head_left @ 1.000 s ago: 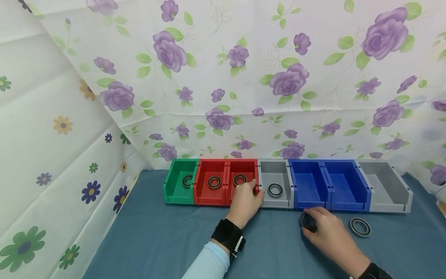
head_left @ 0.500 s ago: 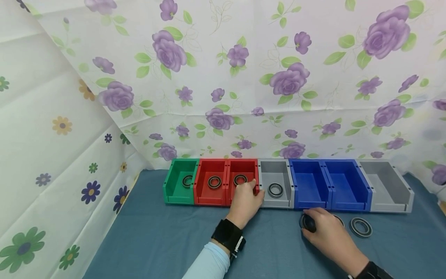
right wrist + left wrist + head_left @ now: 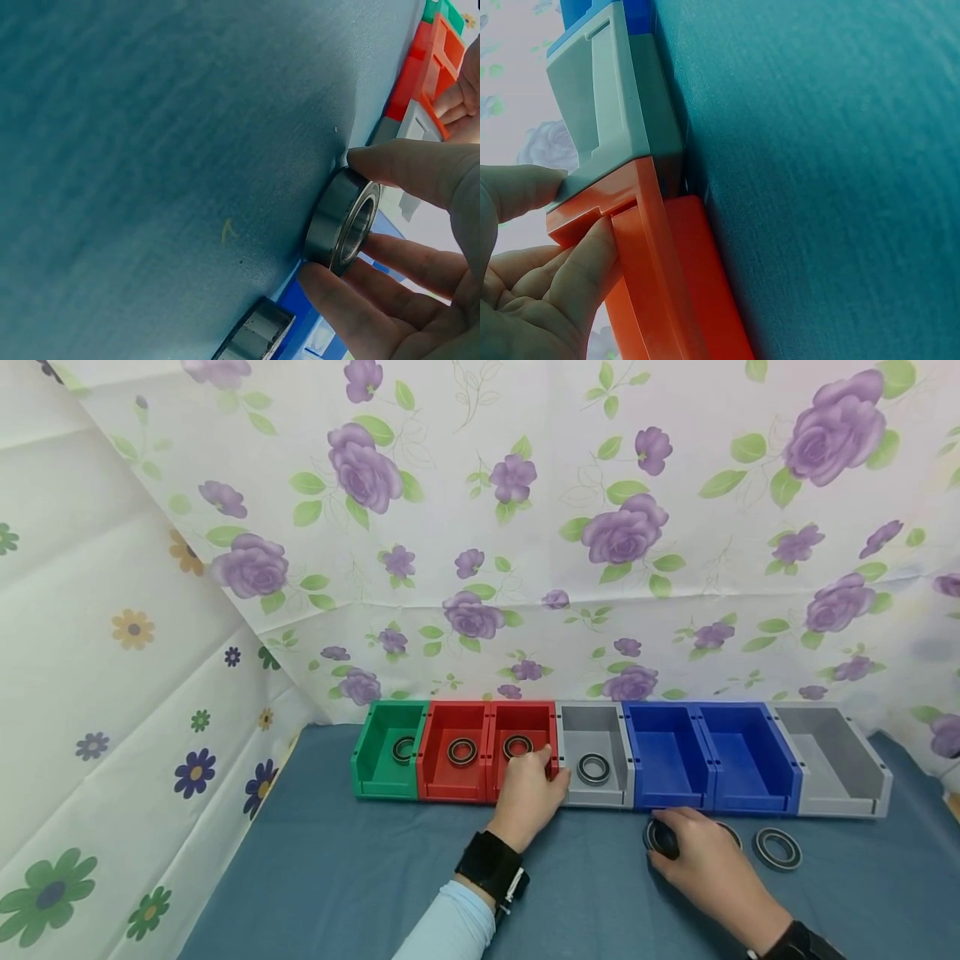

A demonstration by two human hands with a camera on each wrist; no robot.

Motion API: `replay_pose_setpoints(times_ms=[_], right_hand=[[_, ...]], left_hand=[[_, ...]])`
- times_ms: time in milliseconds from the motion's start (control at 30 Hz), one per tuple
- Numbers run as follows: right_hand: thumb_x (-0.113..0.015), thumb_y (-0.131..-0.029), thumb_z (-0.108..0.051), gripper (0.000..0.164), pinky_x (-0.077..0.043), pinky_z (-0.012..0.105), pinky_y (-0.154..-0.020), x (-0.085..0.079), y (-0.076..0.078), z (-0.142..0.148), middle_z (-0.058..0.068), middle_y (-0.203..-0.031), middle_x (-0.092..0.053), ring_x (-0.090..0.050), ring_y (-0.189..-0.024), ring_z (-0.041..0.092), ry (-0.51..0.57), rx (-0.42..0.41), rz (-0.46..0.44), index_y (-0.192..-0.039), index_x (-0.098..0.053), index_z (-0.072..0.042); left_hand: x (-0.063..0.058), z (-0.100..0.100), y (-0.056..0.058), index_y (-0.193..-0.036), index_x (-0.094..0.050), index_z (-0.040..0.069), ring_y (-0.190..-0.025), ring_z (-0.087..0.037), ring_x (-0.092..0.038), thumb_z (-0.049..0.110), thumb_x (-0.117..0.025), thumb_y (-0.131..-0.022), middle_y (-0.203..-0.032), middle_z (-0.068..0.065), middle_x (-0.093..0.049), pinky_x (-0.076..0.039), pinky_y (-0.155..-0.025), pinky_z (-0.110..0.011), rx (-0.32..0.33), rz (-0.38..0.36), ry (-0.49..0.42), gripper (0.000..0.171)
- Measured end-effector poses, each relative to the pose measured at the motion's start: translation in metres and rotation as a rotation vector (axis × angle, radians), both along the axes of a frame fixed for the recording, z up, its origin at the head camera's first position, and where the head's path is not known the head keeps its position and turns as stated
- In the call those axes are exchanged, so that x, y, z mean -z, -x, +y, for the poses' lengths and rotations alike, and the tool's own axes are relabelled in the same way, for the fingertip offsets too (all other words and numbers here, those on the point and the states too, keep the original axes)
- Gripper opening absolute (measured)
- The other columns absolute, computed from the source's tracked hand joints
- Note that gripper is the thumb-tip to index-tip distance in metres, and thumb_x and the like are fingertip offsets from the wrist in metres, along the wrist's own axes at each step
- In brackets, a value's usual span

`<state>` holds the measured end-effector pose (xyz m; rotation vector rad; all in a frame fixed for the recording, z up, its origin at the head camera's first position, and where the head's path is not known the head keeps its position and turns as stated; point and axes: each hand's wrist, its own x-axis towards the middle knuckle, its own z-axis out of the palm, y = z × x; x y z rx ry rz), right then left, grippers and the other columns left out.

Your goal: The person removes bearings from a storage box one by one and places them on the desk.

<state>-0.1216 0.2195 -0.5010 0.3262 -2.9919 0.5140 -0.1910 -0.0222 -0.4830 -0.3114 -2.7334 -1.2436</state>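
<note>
My left hand (image 3: pixel 527 795) reaches over the front of the right-hand red bin (image 3: pixel 508 720). In the left wrist view its thumb lies on the grey bin's (image 3: pixel 615 97) side and its fingers are inside the red edge, pinching the adjoining walls. A ball bearing (image 3: pixel 517 747) lies just beyond those fingertips. My right hand (image 3: pixel 708 864) holds another bearing (image 3: pixel 341 221) by its rim between thumb and fingers, at the blue cloth in front of the blue bins. Beside it lies a bearing (image 3: pixel 731 834) mostly hidden by the hand, with one more bearing (image 3: pixel 777 849) farther right.
Bins stand in a row along the back: green (image 3: pixel 386 782), red, grey (image 3: pixel 592 727), blue (image 3: pixel 663 743) and a grey one (image 3: pixel 825 747) at the right end. Single bearings lie in the green, left red and middle grey bins. A flowered sheet (image 3: pixel 480 527) hangs behind.
A bearing behind my right hand, hidden one second ago, now shows part of its rim. Both hands have stayed nearly still; the view has shifted slightly.
</note>
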Motion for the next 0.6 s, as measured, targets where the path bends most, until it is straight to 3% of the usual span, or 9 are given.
replay_pose_setpoints(times_ms=[467,600], right_hand=[[-0.078,-0.068,-0.033,0.049,-0.048,0.047,-0.073,-0.008,-0.001,-0.004,0.009,-0.101,-0.062,-0.060,-0.091,0.026,-0.026,0.012,0.025,-0.108,-0.065,-0.009],[-0.078,-0.070,-0.034,0.048,-0.049,0.047,-0.073,-0.014,-0.002,-0.006,0.008,-0.103,-0.062,-0.060,-0.092,0.025,-0.021,0.007,0.054,-0.109,-0.066,-0.010]], left_hand=[[-0.002,0.000,0.000,-0.127,-0.054,0.000,-0.052,0.001,-0.050,0.025,-0.065,-0.087,-0.084,-0.005,-0.064,-0.043,-0.043,-0.020,0.000,0.006,-0.005,0.048],[0.000,0.000,-0.002,-0.127,-0.054,0.001,-0.050,-0.001,-0.049,0.025,-0.064,-0.088,-0.074,0.000,-0.060,-0.042,-0.043,-0.021,-0.001,0.004,-0.006,0.048]])
